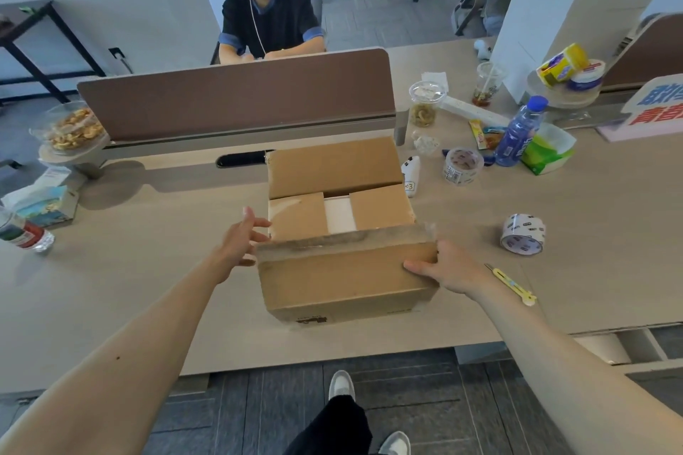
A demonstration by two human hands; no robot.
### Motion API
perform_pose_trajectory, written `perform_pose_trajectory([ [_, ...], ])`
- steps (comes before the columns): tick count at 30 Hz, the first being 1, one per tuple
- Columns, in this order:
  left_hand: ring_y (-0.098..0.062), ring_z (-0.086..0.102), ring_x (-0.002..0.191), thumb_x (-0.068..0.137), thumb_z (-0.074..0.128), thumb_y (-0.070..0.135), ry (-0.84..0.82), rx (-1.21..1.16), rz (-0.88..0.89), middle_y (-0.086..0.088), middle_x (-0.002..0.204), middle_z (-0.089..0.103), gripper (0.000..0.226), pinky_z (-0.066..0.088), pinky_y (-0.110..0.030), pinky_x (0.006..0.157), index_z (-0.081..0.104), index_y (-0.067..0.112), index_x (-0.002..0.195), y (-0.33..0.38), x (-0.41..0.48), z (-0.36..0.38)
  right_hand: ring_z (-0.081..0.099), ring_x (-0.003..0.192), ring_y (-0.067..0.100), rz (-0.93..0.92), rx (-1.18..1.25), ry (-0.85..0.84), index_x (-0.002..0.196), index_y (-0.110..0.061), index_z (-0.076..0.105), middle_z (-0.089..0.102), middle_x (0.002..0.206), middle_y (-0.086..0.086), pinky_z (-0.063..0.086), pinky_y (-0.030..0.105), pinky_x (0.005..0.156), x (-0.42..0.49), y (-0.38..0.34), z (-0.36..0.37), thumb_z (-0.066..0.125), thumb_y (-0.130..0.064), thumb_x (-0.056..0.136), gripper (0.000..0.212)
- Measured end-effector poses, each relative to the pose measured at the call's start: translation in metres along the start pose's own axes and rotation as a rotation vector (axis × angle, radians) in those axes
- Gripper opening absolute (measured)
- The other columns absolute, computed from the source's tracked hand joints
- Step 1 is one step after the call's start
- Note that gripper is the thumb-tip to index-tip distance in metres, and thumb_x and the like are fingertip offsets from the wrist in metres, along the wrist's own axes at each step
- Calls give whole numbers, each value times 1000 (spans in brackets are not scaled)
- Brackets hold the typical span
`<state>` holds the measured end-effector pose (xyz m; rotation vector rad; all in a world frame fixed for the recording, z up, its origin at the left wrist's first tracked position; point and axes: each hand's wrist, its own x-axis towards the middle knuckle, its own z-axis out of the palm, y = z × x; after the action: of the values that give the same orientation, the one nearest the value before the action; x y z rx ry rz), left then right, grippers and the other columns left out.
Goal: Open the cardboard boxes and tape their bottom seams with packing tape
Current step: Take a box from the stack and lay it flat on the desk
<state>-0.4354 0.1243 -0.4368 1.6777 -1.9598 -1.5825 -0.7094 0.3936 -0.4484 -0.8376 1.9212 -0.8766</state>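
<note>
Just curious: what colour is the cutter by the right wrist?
Yellow cutter, head view.

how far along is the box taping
Done: the box is up on the desk, its two short flaps folded in. In hand: the left hand touches and the right hand grips the near flap; the far flap stands open. Left: close both, then tape the seam; the tape rolls lie untouched.
</note>
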Motion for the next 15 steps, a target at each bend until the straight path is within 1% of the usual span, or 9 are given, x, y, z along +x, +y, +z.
perform_pose_trajectory([
  [1, -27, 59, 91, 101, 12, 62, 22, -12, -8, -13, 109, 65, 66, 50, -46, 87, 62, 22, 115, 1, 9, -3, 56, 108, 18, 20, 6, 35, 123, -20, 49, 58, 118, 0, 47, 17, 77, 5, 0, 2, 78, -30, 82, 51],
  [2, -26, 60, 87, 102, 14, 62, 42, -19, -14, -15, 110, 64, 64, 51, -45, 85, 61, 21, 114, 2, 18, -4, 55, 111, 20, 30, -6, 76, 130, -19, 48, 57, 123, 1, 49, 25, 84, 12, 2, 3, 79, -32, 81, 59],
  [3, -25, 60, 87, 102, 17, 61, 58, -23, -20, -16, 113, 62, 61, 52, -45, 84, 60, 20, 115, 3, 27, -5, 54, 112, 20, 28, -27, 117, 137, -22, 45, 55, 127, -1, 49, 32, 90, 16, 2, 5, 80, -34, 80, 68],
  [5, -26, 59, 95, 102, 21, 61, 66, -44, -30, -13, 121, 58, 55, 52, -48, 87, 55, 21, 120, 9, 44, -6, 51, 113, 17, 21, -70, 186, 143, -30, 38, 51, 128, -6, 46, 38, 94, 27, 4, 10, 80, -36, 79, 77],
  [7, -27, 58, 106, 101, 24, 63, 33, -85, -56, -5, 131, 54, 54, 51, -52, 92, 48, 26, 131, 15, 60, -7, 46, 118, 16, 56, -56, 241, 145, -32, 34, 47, 127, -8, 43, 37, 97, 38, 4, 17, 77, -34, 81, 77],
  [10, -32, 52, 118, 98, 25, 68, -36, -175, -99, 1, 143, 46, 64, 48, -57, 94, 34, 31, 149, 28, 77, -5, 44, 122, 14, 97, -29, 296, 146, -30, 31, 45, 133, -5, 41, 38, 101, 48, 4, 29, 72, -36, 84, 74],
  [11, -35, 50, 122, 97, 23, 70, -70, -215, -107, 3, 145, 45, 65, 46, -57, 93, 32, 33, 150, 32, 83, -4, 45, 121, 14, 104, -29, 318, 144, -28, 34, 46, 133, -4, 40, 35, 100, 51, 4, 32, 70, -36, 85, 69],
  [13, -37, 49, 124, 95, 20, 73, -147, -291, -119, 7, 140, 45, 69, 44, -60, 92, 35, 33, 150, 43, 90, 1, 47, 119, 13, 114, -48, 341, 139, -25, 41, 51, 129, -6, 38, 29, 94, 53, 2, 35, 67, -34, 88, 58],
  [15, -35, 50, 122, 93, 17, 77, -205, -363, -139, 6, 137, 47, 74, 44, -61, 94, 36, 32, 149, 49, 96, 6, 50, 122, 14, 127, -75, 339, 141, -26, 41, 54, 132, -8, 39, 29, 93, 54, 2, 34, 65, -37, 90, 57],
])
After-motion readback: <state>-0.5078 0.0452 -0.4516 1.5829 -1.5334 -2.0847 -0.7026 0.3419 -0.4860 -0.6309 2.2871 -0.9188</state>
